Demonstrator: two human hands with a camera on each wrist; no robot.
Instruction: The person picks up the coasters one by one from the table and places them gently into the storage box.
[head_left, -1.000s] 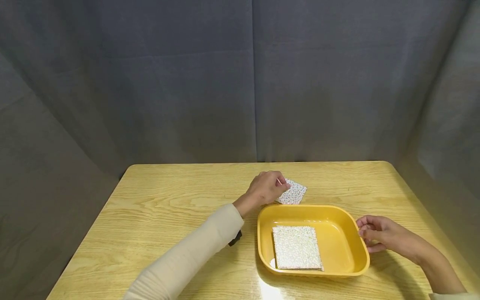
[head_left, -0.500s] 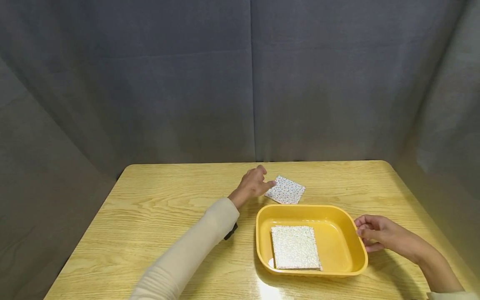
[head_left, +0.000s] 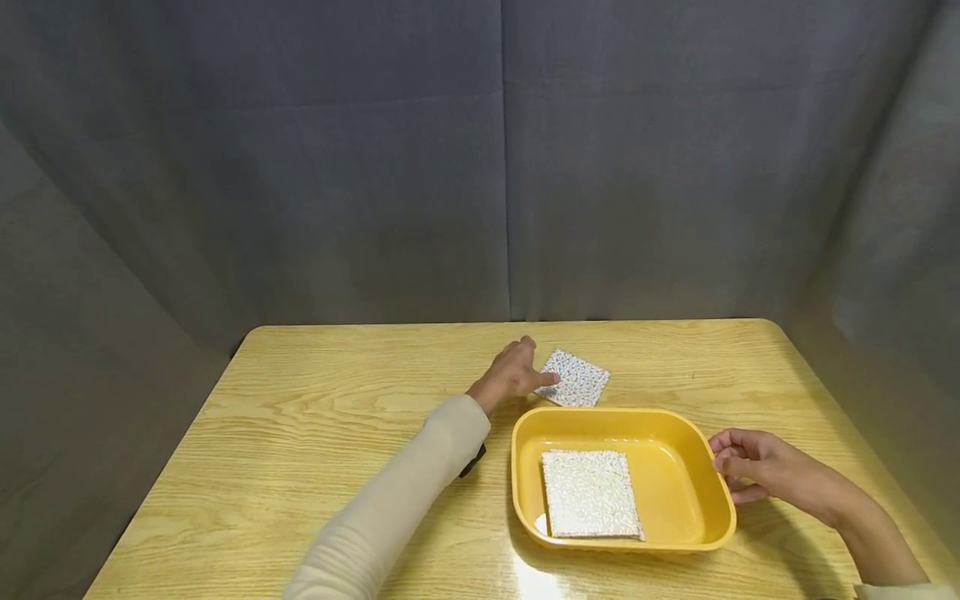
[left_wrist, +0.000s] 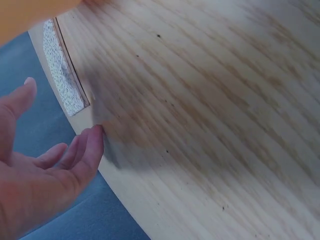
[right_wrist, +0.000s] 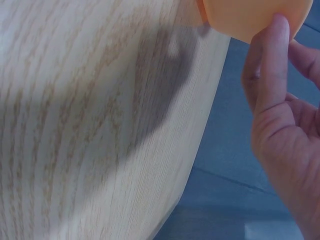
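Note:
A thin square with a small speckled print (head_left: pixel 576 379) lies flat on the table behind the yellow tray. My left hand (head_left: pixel 513 371) is at its left side, thumb overlapping its edge in the head view. In the left wrist view the fingers (left_wrist: pixel 90 150) are spread from the thumb and hold nothing. My right hand (head_left: pixel 772 471) pinches the right rim of the yellow tray (head_left: pixel 600 419), fingers against the outer wall and thumb at the rim. Inside the tray, toward its left, lies a bigger pale textured square (head_left: pixel 592 496).
The wooden table (head_left: pixel 337 375) carries the tray near its front right. Grey curtains (head_left: pixel 375 167) hang behind and along both sides. In the right wrist view the table edge (right_wrist: pixel 200 150) runs close to the right hand.
My left hand has drawn left off the printed square and its fingers have spread, then it has shifted slightly back to the right. The right hand and tray have stayed put.

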